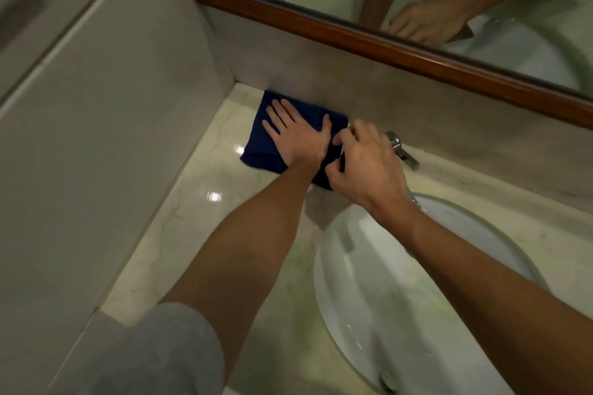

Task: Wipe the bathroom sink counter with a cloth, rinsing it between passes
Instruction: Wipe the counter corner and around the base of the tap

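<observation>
The marble surface ran leftward from the white basin, and the blue cloth lay in its far left corner against the wall. The left hand pressed flat on it, fingers spread and pointing away into the corner. The right hand pinched the cloth's near right edge, its grip narrow, on the basin side, so I reckoned a pull rightward was next.

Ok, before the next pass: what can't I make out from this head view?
- Faucet: spout mostly hidden behind the right hand; whether water is running can't be told.
- Cloth: near edge covered by the left hand and the right hand.
- Sink: cut off by the bottom edge.
- Counter dirt: too glossy to judge.
</observation>
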Action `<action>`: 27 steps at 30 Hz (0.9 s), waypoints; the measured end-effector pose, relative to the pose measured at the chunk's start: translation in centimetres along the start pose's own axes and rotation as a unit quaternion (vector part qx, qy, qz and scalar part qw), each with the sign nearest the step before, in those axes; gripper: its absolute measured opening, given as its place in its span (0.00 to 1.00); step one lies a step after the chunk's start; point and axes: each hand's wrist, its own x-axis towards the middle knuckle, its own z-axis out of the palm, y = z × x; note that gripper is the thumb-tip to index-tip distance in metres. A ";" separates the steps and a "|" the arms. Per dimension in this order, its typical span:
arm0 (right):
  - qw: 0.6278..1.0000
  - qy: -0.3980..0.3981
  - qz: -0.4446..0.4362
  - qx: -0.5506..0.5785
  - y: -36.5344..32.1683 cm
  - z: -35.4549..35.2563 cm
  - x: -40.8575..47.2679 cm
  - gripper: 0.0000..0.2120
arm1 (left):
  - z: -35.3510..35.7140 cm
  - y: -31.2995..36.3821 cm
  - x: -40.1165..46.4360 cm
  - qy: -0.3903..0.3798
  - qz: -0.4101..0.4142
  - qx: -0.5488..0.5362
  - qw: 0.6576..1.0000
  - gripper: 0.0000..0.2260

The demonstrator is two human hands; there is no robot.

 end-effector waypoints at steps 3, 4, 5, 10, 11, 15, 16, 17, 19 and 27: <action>1.000 -0.004 -0.001 -0.008 -0.1 -0.1 0.0 0.17 | 0.1 -0.2 0.1 -0.002 0.006 0.001 1.000 0.48; 1.000 -0.004 -0.002 -0.009 -0.1 -0.1 0.1 0.17 | 0.0 -0.3 0.1 -0.003 0.006 -0.004 1.000 0.48; 1.000 -0.004 -0.003 -0.008 -0.1 -0.1 0.1 0.17 | -0.1 -0.3 0.1 -0.005 0.008 -0.009 1.000 0.48; 1.000 -0.001 0.002 0.007 -0.1 0.0 0.0 0.16 | -1.3 -1.2 -0.2 -0.025 0.044 -0.068 0.996 0.49; 1.000 -0.001 0.005 0.011 -0.1 -0.1 0.0 0.16 | -1.5 -1.9 -0.6 -0.019 0.061 -0.092 0.994 0.48; 1.000 -0.001 0.011 0.022 -0.2 -0.1 0.0 0.15 | -2.8 -7.4 -3.2 0.058 0.233 -0.125 0.963 0.38; 1.000 -0.001 0.011 0.023 -0.3 -0.2 0.0 0.15 | -3.2 -8.8 -3.7 0.051 0.288 -0.129 0.947 0.35; 1.000 -0.001 0.012 0.023 -0.3 -0.2 -0.1 0.15 | -3.5 -10.1 -4.0 0.034 0.334 -0.124 0.934 0.33; 1.000 -0.004 0.015 0.023 -0.3 -0.2 -0.1 0.14 | -4.1 -12.0 -3.8 0.001 0.399 -0.072 0.914 0.31; 1.000 -0.001 0.013 0.015 -0.2 0.1 0.0 0.14 | -5.3 -10.7 0.0 -0.033 0.496 0.119 0.859 0.24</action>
